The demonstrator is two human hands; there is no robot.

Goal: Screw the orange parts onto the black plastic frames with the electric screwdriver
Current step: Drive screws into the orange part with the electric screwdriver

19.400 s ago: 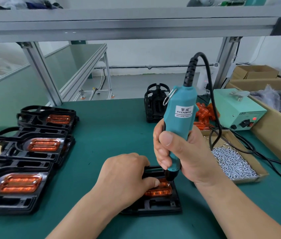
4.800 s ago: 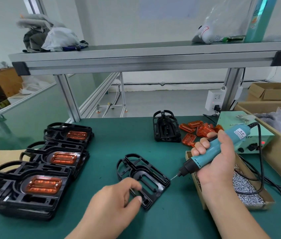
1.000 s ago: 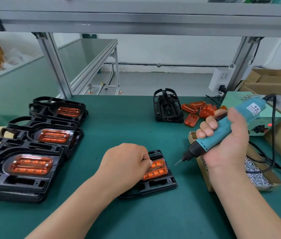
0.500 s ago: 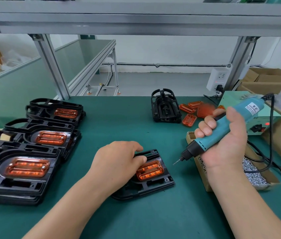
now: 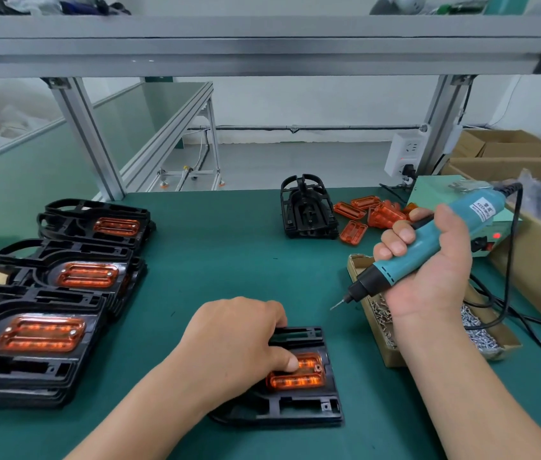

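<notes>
A black plastic frame (image 5: 299, 408) lies flat on the green mat near the front, with an orange part (image 5: 302, 376) seated in it. My left hand (image 5: 235, 343) rests over the frame's left side, its thumb pressing on the orange part. My right hand (image 5: 428, 273) grips the teal electric screwdriver (image 5: 425, 244) up to the right; its bit points down-left, clear of the frame. A cardboard box of screws (image 5: 478, 330) sits under that hand.
Three stacks of black frames with orange parts (image 5: 60, 293) fill the left side. An upright pile of bare frames (image 5: 309, 210) and loose orange parts (image 5: 368, 214) stand at the back. A green power supply (image 5: 435, 194) and cardboard boxes (image 5: 528, 260) line the right.
My left hand has pulled the frame toward me and squared it up, thumb now on the orange part. The screwdriver has stayed raised at the right.
</notes>
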